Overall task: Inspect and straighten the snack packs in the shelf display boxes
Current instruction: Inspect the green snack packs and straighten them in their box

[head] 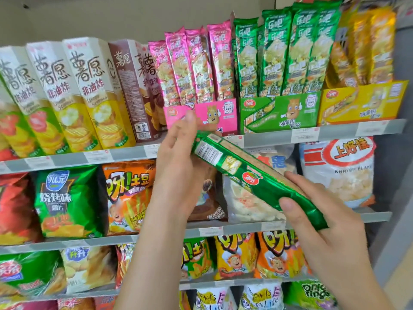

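Note:
I hold one long green snack pack [254, 177] tilted in front of the shelves, its back with the barcode facing me. My left hand [178, 157] grips its upper left end. My right hand [321, 220] pinches its lower right end, thumb on top. On the top shelf stand a pink display box [214, 115], a green display box [279, 113] and a yellow display box [362, 104]. Each holds several upright packs: pink packs [194, 63], green packs [288, 50] and yellow packs [366, 48].
Tall cream and brown crisp cartons [73, 90] fill the top shelf's left side. Lower shelves hold several snack bags, among them a green bag [67, 202], an orange bag [127, 198] and a white shrimp-flake bag [339, 168]. A grey upright [400, 153] bounds the shelving on the right.

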A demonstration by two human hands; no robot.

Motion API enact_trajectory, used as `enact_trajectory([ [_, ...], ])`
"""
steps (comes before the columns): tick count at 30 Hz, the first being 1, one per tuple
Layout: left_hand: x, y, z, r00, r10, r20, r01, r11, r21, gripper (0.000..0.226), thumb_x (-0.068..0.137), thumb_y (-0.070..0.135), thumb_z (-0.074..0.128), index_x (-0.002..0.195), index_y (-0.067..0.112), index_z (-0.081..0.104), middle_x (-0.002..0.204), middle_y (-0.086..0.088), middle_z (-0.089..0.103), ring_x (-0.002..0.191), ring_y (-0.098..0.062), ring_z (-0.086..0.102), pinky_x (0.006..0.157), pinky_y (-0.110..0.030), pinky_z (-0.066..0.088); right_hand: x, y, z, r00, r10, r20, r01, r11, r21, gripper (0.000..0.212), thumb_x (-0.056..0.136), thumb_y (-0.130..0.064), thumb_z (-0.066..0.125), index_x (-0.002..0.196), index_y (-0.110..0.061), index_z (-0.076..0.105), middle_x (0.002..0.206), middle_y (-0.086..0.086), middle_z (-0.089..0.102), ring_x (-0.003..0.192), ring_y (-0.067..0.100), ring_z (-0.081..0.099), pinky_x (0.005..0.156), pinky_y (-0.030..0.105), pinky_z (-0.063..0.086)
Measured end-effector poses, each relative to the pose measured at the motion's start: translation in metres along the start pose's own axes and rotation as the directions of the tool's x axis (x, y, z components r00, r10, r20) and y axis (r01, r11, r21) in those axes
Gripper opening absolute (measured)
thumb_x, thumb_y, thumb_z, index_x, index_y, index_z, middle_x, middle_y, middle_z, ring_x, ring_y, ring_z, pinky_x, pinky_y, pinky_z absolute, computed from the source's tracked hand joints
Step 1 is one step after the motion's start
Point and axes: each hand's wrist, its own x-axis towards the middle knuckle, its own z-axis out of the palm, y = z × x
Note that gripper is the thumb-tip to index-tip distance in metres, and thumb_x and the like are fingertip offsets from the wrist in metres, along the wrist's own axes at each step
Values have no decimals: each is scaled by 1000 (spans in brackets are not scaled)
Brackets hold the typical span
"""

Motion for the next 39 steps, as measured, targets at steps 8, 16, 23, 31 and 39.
enact_trajectory([
  [8,29,2,-8,985,169,30,-166,982,-86,30,83,39,60,71,13,66,72,-5,69,64,-17,66,60,-28,54,26,9,-7,987,145,65,-159,903,398,48,58,-52,85,104,-43,73,102,-15,75,91,1,70,72,11,53],
  [16,37,-17,21,963,40,268,28,969,-246,53,70,46,80,105,12,60,93,-3,70,87,-16,67,75,-31,54,36,4,10,965,205,-166,-100,865,491,37,59,-31,86,94,-34,76,89,-8,77,79,5,71,66,14,54],
  [23,28,-33,38,970,142,198,-138,990,-36,34,76,30,80,96,14,59,79,6,70,74,-12,70,63,-30,57,44,-5,18,977,102,-186,-38,946,321,39,72,-44,80,110,-40,70,104,-6,68,99,13,66,78,18,53],
  [31,46,-26,45,983,145,116,-135,986,-97,33,72,34,74,96,14,61,77,3,65,70,-11,67,61,-30,56,50,-2,5,970,29,-240,3,991,135,40,69,-40,78,107,-47,69,101,-17,72,88,11,69,76,11,51],
  [39,53,-25,51,986,114,121,-109,993,-50,34,78,31,75,105,13,62,77,5,67,76,-13,64,69,-38,59,47,1,16,914,-25,-406,17,1000,-25,38,70,-48,79,101,-60,61,93,-29,68,81,7,66,68,8,48],
])
